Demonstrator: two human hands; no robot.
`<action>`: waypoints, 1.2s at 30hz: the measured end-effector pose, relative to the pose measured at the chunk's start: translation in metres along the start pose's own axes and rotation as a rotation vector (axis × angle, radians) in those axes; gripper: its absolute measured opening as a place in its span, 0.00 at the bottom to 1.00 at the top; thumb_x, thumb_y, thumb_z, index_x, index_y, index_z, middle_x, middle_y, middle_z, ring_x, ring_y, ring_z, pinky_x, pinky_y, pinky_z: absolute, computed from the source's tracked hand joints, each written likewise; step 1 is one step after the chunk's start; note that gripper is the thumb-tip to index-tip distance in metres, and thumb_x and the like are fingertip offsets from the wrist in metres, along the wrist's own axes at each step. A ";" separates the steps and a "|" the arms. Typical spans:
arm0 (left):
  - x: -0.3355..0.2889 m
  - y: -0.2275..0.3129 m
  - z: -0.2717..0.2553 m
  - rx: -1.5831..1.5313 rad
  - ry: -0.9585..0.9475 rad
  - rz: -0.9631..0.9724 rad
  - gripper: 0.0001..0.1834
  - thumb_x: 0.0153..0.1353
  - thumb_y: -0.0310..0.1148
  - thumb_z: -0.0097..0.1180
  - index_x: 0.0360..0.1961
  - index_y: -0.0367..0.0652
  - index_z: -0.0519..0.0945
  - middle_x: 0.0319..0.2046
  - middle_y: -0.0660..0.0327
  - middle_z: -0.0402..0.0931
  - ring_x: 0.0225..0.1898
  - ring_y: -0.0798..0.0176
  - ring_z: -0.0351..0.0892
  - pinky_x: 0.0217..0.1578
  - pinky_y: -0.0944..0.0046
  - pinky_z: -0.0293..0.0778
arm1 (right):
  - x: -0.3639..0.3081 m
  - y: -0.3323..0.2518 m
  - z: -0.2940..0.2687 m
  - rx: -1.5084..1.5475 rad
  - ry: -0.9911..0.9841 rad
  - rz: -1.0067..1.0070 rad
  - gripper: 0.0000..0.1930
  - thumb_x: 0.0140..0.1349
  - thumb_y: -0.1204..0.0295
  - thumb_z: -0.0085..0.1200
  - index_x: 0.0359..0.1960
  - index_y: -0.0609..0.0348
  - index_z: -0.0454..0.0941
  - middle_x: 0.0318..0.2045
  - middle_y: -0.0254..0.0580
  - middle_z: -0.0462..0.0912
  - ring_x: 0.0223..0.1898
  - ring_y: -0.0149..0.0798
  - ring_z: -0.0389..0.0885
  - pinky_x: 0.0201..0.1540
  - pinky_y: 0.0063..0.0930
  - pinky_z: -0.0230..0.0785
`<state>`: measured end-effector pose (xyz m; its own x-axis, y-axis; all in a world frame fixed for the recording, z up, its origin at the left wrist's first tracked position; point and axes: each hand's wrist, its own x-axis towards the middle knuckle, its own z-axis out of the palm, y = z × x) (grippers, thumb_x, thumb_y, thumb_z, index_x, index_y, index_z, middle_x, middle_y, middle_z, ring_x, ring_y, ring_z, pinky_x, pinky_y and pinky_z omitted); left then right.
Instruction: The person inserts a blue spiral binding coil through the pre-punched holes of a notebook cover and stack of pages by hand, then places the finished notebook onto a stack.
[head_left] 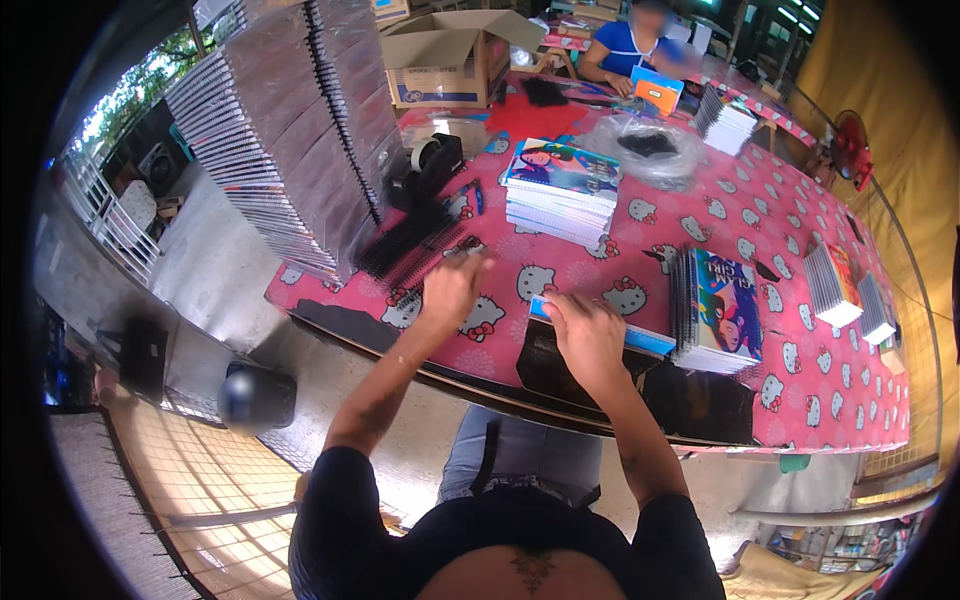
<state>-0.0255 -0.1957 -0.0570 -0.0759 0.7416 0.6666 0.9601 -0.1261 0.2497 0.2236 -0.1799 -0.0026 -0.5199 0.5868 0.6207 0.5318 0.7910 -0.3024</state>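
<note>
1. Reaching with left hand into the black spiral binding coils, fingers curled near one; grip unclear.
2. Pressing right hand flat on a blue-edged notebook at the table's near edge, fingers spread, not clamped.
3. Judged step: fetching a coil for binding.
4. Next: lining coil up with the notebook's punched edge, steadily.

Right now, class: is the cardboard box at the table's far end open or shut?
Open: the cardboard box has its top flaps spread outward; its contents cannot be seen.
</note>
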 end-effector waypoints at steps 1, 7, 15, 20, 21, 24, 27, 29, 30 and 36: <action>-0.011 0.013 -0.009 -0.154 -0.027 -0.040 0.08 0.69 0.32 0.57 0.44 0.40 0.81 0.30 0.53 0.81 0.28 0.49 0.82 0.27 0.55 0.77 | 0.002 0.000 0.001 0.004 0.020 -0.013 0.07 0.62 0.67 0.62 0.39 0.54 0.83 0.30 0.38 0.85 0.31 0.43 0.84 0.38 0.38 0.74; -0.026 0.092 -0.050 -0.638 0.036 -0.172 0.11 0.62 0.27 0.66 0.46 0.39 0.85 0.31 0.53 0.82 0.22 0.62 0.79 0.23 0.64 0.73 | 0.008 -0.003 -0.001 0.017 0.036 -0.017 0.06 0.62 0.67 0.61 0.36 0.53 0.82 0.28 0.37 0.84 0.28 0.44 0.83 0.34 0.38 0.74; -0.017 0.081 -0.046 -0.451 -0.123 -0.187 0.10 0.62 0.26 0.65 0.44 0.35 0.85 0.31 0.53 0.82 0.26 0.56 0.80 0.27 0.61 0.74 | 0.006 -0.003 -0.002 0.037 0.010 -0.004 0.05 0.63 0.66 0.60 0.36 0.51 0.81 0.30 0.37 0.85 0.28 0.46 0.84 0.34 0.40 0.75; 0.002 0.071 -0.047 -0.558 -0.026 0.102 0.11 0.63 0.32 0.64 0.44 0.38 0.84 0.31 0.50 0.81 0.30 0.45 0.81 0.31 0.52 0.75 | 0.008 -0.002 -0.009 0.091 -0.097 -0.015 0.06 0.64 0.68 0.59 0.40 0.52 0.81 0.33 0.41 0.86 0.31 0.50 0.84 0.35 0.43 0.75; 0.006 0.068 -0.051 -0.538 -0.017 0.193 0.11 0.63 0.34 0.64 0.43 0.39 0.83 0.31 0.49 0.81 0.30 0.41 0.81 0.31 0.49 0.75 | 0.008 -0.004 -0.010 0.100 -0.120 -0.021 0.06 0.64 0.68 0.58 0.41 0.52 0.80 0.33 0.41 0.85 0.31 0.50 0.84 0.35 0.43 0.75; 0.009 0.053 -0.039 -0.459 -0.234 0.255 0.12 0.65 0.35 0.61 0.44 0.40 0.81 0.34 0.50 0.80 0.34 0.40 0.81 0.34 0.47 0.76 | 0.009 0.002 -0.016 0.138 -0.163 -0.060 0.07 0.65 0.70 0.57 0.44 0.52 0.79 0.34 0.44 0.85 0.33 0.54 0.83 0.37 0.47 0.75; 0.018 0.068 -0.051 -0.432 -0.284 0.276 0.15 0.66 0.42 0.58 0.44 0.42 0.76 0.43 0.52 0.76 0.43 0.45 0.80 0.38 0.46 0.75 | 0.007 0.002 -0.037 0.054 -0.147 -0.053 0.08 0.67 0.70 0.55 0.46 0.52 0.80 0.35 0.45 0.85 0.35 0.57 0.83 0.38 0.50 0.74; 0.018 0.082 -0.049 -0.049 -0.370 0.259 0.27 0.66 0.50 0.56 0.56 0.40 0.74 0.58 0.50 0.72 0.61 0.48 0.73 0.54 0.42 0.70 | 0.006 0.006 -0.041 -0.044 -0.189 -0.037 0.08 0.68 0.68 0.53 0.46 0.52 0.80 0.36 0.45 0.85 0.35 0.57 0.84 0.38 0.51 0.73; 0.012 0.087 -0.043 -0.003 -0.250 0.257 0.31 0.66 0.53 0.54 0.60 0.39 0.71 0.62 0.50 0.69 0.65 0.48 0.68 0.58 0.40 0.65 | 0.003 0.009 -0.040 -0.039 -0.232 0.009 0.08 0.69 0.68 0.53 0.45 0.52 0.81 0.36 0.45 0.85 0.35 0.57 0.84 0.38 0.51 0.73; -0.070 0.102 -0.010 0.082 -0.080 0.286 0.45 0.68 0.63 0.44 0.73 0.37 0.60 0.75 0.49 0.56 0.76 0.46 0.52 0.69 0.30 0.47 | 0.009 0.013 -0.034 0.016 -0.290 0.016 0.09 0.69 0.65 0.51 0.44 0.51 0.81 0.37 0.44 0.85 0.35 0.56 0.84 0.37 0.50 0.73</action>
<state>0.0752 -0.2672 -0.0710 0.2189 0.7335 0.6435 0.9581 -0.2864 0.0005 0.2488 -0.1698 0.0239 -0.6823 0.6221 0.3839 0.5319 0.7827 -0.3231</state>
